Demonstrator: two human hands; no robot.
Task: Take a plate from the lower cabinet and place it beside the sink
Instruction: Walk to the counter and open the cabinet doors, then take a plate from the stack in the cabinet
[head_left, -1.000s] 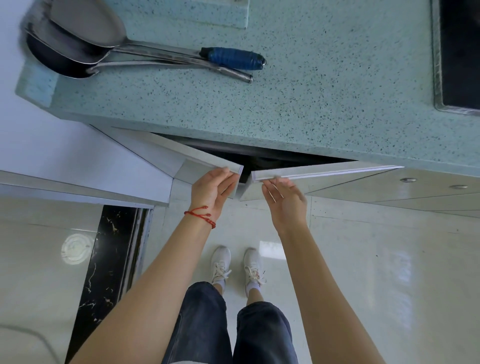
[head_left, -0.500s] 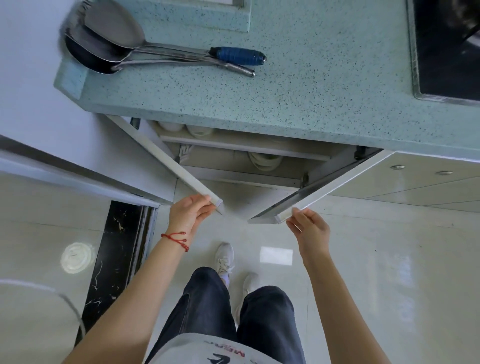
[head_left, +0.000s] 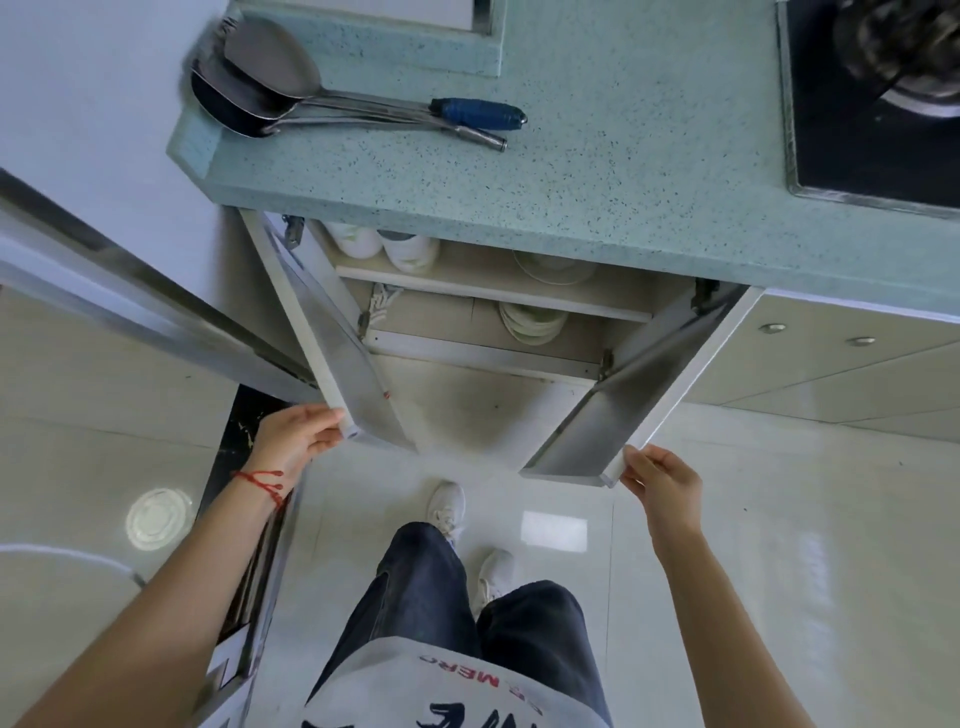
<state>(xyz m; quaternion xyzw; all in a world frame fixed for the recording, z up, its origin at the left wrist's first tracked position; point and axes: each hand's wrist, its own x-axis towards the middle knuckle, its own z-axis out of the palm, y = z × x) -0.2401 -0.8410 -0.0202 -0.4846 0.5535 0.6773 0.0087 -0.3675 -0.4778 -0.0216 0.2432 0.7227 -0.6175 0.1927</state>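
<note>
The lower cabinet under the speckled green counter (head_left: 571, 171) stands open. My left hand (head_left: 296, 436) grips the free edge of the left cabinet door (head_left: 337, 358). My right hand (head_left: 657, 475) grips the free edge of the right cabinet door (head_left: 639, 400). Inside, a stack of white plates (head_left: 532, 322) lies on the lower shelf. Another white plate (head_left: 553, 267) and white bowls (head_left: 384, 244) sit on the upper shelf, partly hidden by the counter edge. No sink is in view.
Metal ladles and a blue-handled utensil (head_left: 363, 104) lie on the counter's left end. A black gas hob (head_left: 878, 93) is set in at the right. A room door frame (head_left: 130, 291) runs along the left. My legs and white shoes (head_left: 447, 506) stand on glossy floor tiles.
Both cabinet doors have swung from nearly closed to wide open, pulled apart by my hands. The shelves with plates and bowls have come into view.
</note>
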